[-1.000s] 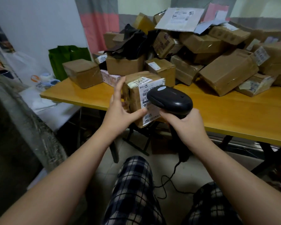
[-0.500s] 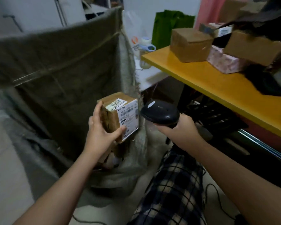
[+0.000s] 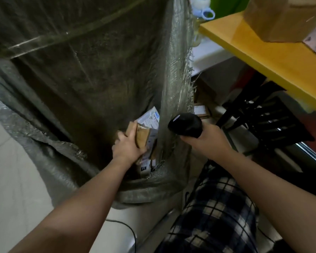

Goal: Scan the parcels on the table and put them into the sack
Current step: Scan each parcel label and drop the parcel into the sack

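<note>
**Item:** parcel [image 3: 143,136], a small brown carton, sitting low inside the open sack [image 3: 98,73], just above other parcels [image 3: 150,116] lying at the bottom.

**Left hand** [image 3: 128,147]: the grip is holding the carton's near end, fingers curling over it.

**Right hand** [image 3: 209,140]: the grip is wrapping the handle of the black scanner [image 3: 185,126], which is hanging outside the sack beside its frayed edge.

**Step, as judged:** 1 parcel is being deposited, and its scan appears done.

**Next move:** this is calling for the left grip to loosen so the carton settles on the pile, then a turn toward the surface for another.

**Surface** [image 3: 263,53]: a yellow top at upper right, carrying 1 brown box [image 3: 281,19] near its corner.

**Room:**
- a pale tiled floor [image 3: 11,179]
- what looks like a black slatted crate [image 3: 270,123] under the surface
- a bottle with a blue handle [image 3: 205,12] standing beyond the sack
- a cable [image 3: 122,224] trailing beside plaid trousers [image 3: 212,207]
</note>
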Demonstrator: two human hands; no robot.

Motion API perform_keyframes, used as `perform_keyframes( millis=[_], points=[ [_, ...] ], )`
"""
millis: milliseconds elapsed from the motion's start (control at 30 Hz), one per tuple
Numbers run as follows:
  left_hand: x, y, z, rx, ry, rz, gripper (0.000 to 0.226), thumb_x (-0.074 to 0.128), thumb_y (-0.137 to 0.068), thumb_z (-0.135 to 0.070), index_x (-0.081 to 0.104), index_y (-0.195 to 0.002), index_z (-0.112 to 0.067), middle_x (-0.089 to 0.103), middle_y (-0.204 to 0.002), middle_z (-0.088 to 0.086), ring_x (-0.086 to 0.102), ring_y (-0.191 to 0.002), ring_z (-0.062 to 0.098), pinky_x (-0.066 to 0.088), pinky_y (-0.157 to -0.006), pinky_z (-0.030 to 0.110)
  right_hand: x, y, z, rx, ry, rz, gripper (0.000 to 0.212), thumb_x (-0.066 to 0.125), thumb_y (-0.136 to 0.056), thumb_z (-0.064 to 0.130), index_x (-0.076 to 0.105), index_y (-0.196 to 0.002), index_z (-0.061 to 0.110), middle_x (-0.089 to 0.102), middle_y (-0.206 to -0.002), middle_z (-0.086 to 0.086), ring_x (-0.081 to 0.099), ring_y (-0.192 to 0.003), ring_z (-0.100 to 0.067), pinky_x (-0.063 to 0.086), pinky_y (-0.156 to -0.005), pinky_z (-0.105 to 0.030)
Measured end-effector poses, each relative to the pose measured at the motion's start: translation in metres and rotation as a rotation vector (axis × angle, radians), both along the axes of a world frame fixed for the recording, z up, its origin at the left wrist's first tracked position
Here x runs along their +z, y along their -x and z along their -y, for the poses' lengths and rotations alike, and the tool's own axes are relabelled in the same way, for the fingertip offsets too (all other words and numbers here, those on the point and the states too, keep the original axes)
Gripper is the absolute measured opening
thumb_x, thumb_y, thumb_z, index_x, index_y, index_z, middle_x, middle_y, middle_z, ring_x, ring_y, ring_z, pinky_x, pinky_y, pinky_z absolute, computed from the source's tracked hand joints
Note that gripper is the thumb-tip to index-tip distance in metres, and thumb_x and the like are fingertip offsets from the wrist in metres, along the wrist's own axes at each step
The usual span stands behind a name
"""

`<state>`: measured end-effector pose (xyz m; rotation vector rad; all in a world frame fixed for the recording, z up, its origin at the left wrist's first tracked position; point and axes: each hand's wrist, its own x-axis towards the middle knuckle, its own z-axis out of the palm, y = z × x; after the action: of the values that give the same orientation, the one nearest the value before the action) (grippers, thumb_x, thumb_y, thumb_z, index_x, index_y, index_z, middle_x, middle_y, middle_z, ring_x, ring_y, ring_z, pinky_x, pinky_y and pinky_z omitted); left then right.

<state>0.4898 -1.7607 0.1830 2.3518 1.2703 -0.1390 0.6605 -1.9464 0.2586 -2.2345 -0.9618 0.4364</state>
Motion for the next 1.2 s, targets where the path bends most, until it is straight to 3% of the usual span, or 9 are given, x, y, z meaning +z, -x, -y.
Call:
perform_keyframes(
  millis=[133,267,400,500,600,700,867,1000,1200],
  points=[
    [-0.021,0.003,0.013,-0.021,0.07,-0.119,0.102,0.066,-0.075,-0.064,-0.004,-0.147,-0.046,0.027,-0.135,0.016,0.045,-0.116,0.04,0.039,-0.095,0.047,-0.008,0.0,-0.002,0.005,0.031,-0.022,0.055,0.068,-0.073,0.06,0.06,-0.117,0.029,0.061,-0.083,0.015,0.059,-0.08,-0.007,0.036,-0.052,-0.008],
    [-0.007,-0.003,0.02,-0.02,-0.02,0.05,0.089,0.061,-0.081,-0.058,0.011,-0.151,-0.035,0.03,-0.134,0.014,0.043,-0.118,0.037,0.04,-0.095,0.046,-0.005,0.001,0.0,-0.028,-0.01,-0.07,0.036,0.073,-0.075,0.051,0.062,-0.103,0.032,0.057,-0.078,0.022,0.056,-0.077,-0.003,0.036,-0.053,-0.006],
    [0.033,-0.018,0.032,-0.112,-0.13,0.208,0.079,0.064,-0.084,-0.044,0.024,-0.149,-0.024,0.035,-0.134,0.012,0.043,-0.119,0.034,0.04,-0.096,0.043,0.008,-0.002,0.013,-0.102,-0.08,-0.094,0.021,0.076,-0.075,0.045,0.057,-0.074,0.037,0.061,-0.07,0.019,0.06,-0.072,-0.004,0.041,-0.056,-0.019],
    [0.071,-0.039,0.049,-0.207,-0.17,0.33,0.068,0.062,-0.086,-0.04,0.032,-0.145,-0.022,0.038,-0.133,0.01,0.043,-0.119,0.032,0.038,-0.099,0.043,0.025,-0.007,0.038,-0.184,-0.137,-0.096,0.021,0.074,-0.074,0.044,0.064,-0.084,0.029,0.066,-0.073,0.01,0.064,-0.073,-0.01,0.049,-0.06,-0.027],
    [0.108,-0.067,0.076,-0.332,-0.191,0.438,0.063,0.061,-0.087,-0.037,0.036,-0.143,-0.02,0.04,-0.132,0.01,0.043,-0.12,0.032,0.038,-0.1,0.041,0.05,-0.015,0.074,-0.302,-0.242,-0.084,0.025,0.077,-0.076,0.039,0.064,-0.094,0.027,0.063,-0.07,0.016,0.06,-0.065,0.002,0.042,-0.056,-0.015],
    [0.144,-0.102,0.115,-0.472,-0.22,0.521,0.061,0.06,-0.089,-0.036,0.038,-0.142,-0.019,0.042,-0.131,0.009,0.042,-0.121,0.031,0.037,-0.101,0.041,0.08,-0.022,0.121,-0.445,-0.355,-0.018,0.03,0.078,-0.076,0.035,0.067,-0.102,0.024,0.064,-0.08,0.015,0.057,-0.076,0.001,0.04,-0.066,-0.012],
    [0.192,-0.157,0.198,-0.722,-0.237,0.618,0.056,0.057,-0.091,-0.037,0.04,-0.141,-0.019,0.043,-0.133,0.007,0.043,-0.122,0.03,0.039,-0.098,0.041,0.125,-0.026,0.215,-0.659,-0.549,0.037,0.016,0.077,-0.077,0.032,0.067,-0.084,0.022,0.062,-0.063,0.009,0.06,-0.065,-0.012,0.04,-0.061,-0.024],
    [0.22,-0.192,0.266,-0.908,-0.198,0.698,0.053,0.057,-0.092,-0.037,0.041,-0.14,-0.02,0.044,-0.132,0.005,0.044,-0.12,0.027,0.041,-0.094,0.038,0.152,-0.025,0.29,-0.807,-0.611,0.105,0.013,0.078,-0.077,0.03,0.067,-0.084,0.027,0.062,-0.064,0.013,0.056,-0.06,0.001,0.041,-0.056,-0.017],
    [0.246,-0.242,0.341,-1.045,-0.198,0.745,0.055,0.058,-0.091,-0.038,0.041,-0.14,-0.019,0.043,-0.131,0.005,0.044,-0.12,0.028,0.041,-0.095,0.039,0.19,-0.034,0.359,-0.974,-0.649,0.143,0.02,0.078,-0.077,0.028,0.068,-0.095,0.023,0.067,-0.073,0.002,0.065,-0.073,-0.02,0.053,-0.072,-0.04]
  ],
)
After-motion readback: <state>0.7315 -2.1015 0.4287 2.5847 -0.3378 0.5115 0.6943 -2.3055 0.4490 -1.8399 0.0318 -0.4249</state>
